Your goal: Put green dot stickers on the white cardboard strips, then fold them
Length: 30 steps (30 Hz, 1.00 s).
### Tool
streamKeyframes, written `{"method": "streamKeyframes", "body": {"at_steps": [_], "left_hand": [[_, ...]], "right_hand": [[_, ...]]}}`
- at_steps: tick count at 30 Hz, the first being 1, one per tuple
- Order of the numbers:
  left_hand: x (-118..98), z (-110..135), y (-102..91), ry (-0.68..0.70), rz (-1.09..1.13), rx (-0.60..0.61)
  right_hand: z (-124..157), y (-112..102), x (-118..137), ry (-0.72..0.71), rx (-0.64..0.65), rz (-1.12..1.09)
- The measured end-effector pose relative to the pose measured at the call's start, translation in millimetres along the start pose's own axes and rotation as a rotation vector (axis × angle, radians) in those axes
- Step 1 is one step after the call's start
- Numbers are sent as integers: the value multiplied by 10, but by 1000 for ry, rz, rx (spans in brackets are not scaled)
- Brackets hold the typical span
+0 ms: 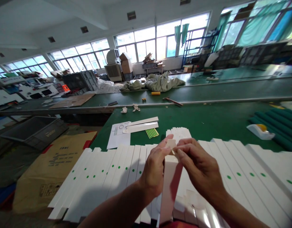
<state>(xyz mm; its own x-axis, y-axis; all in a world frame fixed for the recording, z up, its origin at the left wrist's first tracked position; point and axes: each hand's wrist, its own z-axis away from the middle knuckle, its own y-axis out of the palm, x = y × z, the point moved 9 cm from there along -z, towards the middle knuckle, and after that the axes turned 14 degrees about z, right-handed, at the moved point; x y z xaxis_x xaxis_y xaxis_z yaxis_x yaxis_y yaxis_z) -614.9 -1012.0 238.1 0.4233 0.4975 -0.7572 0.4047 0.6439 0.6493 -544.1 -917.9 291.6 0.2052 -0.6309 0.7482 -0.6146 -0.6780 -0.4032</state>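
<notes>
L hand (155, 167) & R hand (198, 166) gripping small beige tab (171, 146), fingers (184, 152) closed on it, pressing it at top end of white strip (171, 186), lower center of frame, green-dot strips (98, 177) fanned out on green surface (200, 122)

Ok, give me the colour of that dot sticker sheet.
Green dots on yellowish backing; head view.

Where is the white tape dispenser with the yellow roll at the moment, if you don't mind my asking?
In the head view, the white tape dispenser sits at the right on the green bench, against the ribbed teal foam and just beyond the white strips.
</notes>
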Motion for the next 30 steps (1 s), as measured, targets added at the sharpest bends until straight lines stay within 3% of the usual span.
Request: {"method": "streamKeyframes", "body": {"at_steps": [4, 6, 8, 13, 16, 19, 21, 25, 30], "left_hand": [[115, 22, 71, -193, 205, -39], [119, 20, 30, -186, 166, -91], [64, 11, -50, -85, 47, -147], [-117, 113, -208, 230, -291, -220], [-126, 231, -236, 296, -400, -184], [29, 298, -167, 193, -438, -39], [94, 332, -167, 154, -467, -39], [70, 368, -114, 244, -538, -63], [37, 410, 19, 337, -553, 24]], "right_hand": [[-17, 225, -248, 317, 241, -291], [-37, 305, -241, 338, 344, -347], [-84, 305, -185, 261, 369, -304], [-132, 151, -24, -13, 247, -107], [-109, 149, 40, -109, 321, -60], [-140, 210, 36, -84, 501, -77], [-167, 292, 34, -30, 678, -154], [-158, 454, 43, 100, 1022, -334], [-60, 596, -3, 240, 1252, -450]]}}
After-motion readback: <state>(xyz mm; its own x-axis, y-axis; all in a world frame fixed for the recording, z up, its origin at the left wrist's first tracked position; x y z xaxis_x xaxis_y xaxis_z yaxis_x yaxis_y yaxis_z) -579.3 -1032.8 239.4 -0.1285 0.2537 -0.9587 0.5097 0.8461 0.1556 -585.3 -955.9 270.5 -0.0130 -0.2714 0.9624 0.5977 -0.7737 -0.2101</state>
